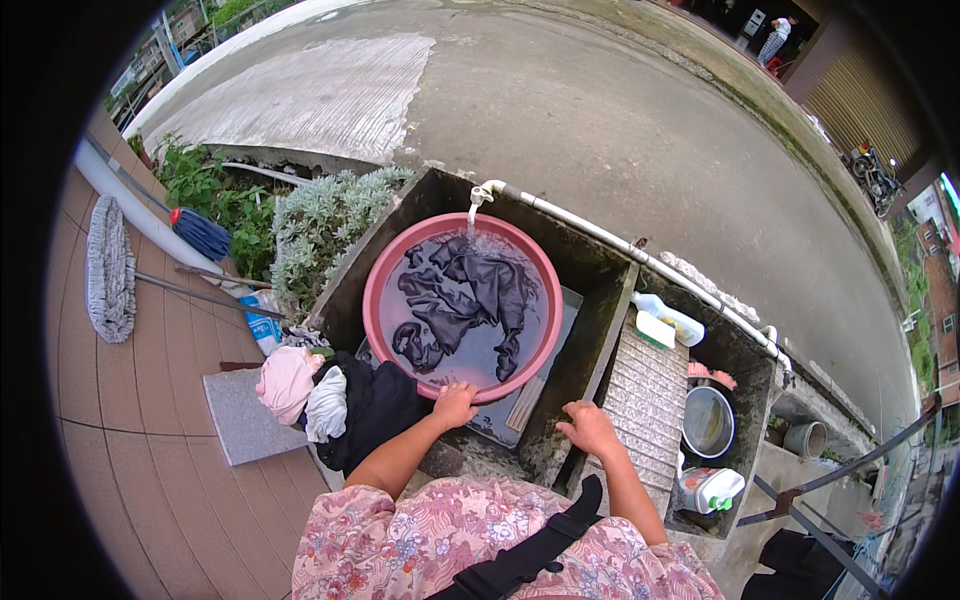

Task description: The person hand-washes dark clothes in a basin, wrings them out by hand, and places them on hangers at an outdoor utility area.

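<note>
A pink plastic basin [556,300] stands in a concrete wash trough [611,330]. Dark wet cloth [469,292] lies in its cloudy water, and water runs in from a white tap [478,199] at the far rim. My left hand [454,405] rests on the near rim, its fingers over the edge. Over the trough's dividing wall my right hand [589,427] hangs with its fingers apart, holding nothing. To its right is a ridged concrete washboard [637,405]. Black [375,405], pink [287,384] and white [327,405] cloths are heaped left of the basin.
On the washboard's far end lie a brush [655,330] and a plastic bottle [679,319]. A metal bowl [708,422] and a white jug [711,490] are in the right compartment. A white pipe [592,232] edges the trough. Mops [111,270] lie left. Far off, a person [775,41] stands.
</note>
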`<state>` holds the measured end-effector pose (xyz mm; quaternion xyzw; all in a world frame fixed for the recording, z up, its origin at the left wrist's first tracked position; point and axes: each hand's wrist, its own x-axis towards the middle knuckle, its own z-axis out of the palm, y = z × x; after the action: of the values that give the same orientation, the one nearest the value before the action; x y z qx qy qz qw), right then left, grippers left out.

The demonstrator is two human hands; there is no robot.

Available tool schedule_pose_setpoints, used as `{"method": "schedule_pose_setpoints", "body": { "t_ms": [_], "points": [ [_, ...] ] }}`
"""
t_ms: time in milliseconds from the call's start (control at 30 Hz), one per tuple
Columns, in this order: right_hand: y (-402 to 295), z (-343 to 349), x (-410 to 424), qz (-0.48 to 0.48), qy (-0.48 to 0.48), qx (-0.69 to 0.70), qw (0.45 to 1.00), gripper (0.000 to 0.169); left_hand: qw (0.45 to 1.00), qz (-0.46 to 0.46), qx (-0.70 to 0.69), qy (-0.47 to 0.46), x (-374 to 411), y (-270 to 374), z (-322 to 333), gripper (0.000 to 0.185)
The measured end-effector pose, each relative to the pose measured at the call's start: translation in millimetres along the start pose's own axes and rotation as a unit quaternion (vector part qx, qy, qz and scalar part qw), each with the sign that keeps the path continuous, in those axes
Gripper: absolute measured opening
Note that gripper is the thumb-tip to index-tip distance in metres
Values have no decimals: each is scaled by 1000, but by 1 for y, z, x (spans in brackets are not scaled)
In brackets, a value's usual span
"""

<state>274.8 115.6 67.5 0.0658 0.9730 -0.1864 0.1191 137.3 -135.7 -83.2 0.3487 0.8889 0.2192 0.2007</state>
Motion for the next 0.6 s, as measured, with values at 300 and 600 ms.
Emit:
{"method": "schedule_pose_setpoints", "body": {
  "t_ms": [300, 600],
  "points": [
    [11, 14, -19, 65, 187, 93, 976, 27, 921, -136, -336, 143, 104, -59, -69, 28],
    [13, 34, -66, 110, 202, 143, 963, 21, 805, -264, -401, 349, 294, -78, -185, 56]
  ]
}}
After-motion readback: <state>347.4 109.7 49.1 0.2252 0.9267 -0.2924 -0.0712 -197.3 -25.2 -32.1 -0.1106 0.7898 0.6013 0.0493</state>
